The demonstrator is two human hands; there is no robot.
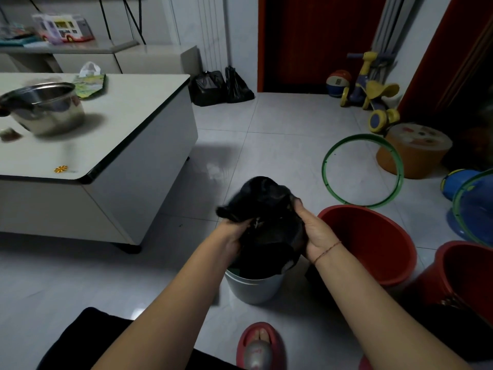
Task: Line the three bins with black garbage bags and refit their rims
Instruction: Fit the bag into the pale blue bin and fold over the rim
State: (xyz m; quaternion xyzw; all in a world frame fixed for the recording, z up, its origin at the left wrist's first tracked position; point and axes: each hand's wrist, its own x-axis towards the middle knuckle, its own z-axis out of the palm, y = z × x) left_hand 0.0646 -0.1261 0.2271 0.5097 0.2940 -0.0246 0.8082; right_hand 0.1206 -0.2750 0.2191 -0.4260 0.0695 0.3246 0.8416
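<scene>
A black garbage bag (266,217) is held between both hands above a small grey bin (253,288), and its lower part hangs into the bin's mouth. My left hand (233,236) grips the bag's left side. My right hand (313,231) grips its right side. Just to the right stand two red bins (373,244) (458,273), both unlined. A loose green rim (362,170) lies flat on the floor behind them. Another green rim (472,206) leans at the far right.
A white low table (120,134) with a steel pot (45,108) fills the left. Two full black bags (221,86) sit by the far wall. A toy tricycle (373,92), an orange stool (416,150) and a blue object (458,182) crowd the right. My slippered foot (258,345) is below the grey bin.
</scene>
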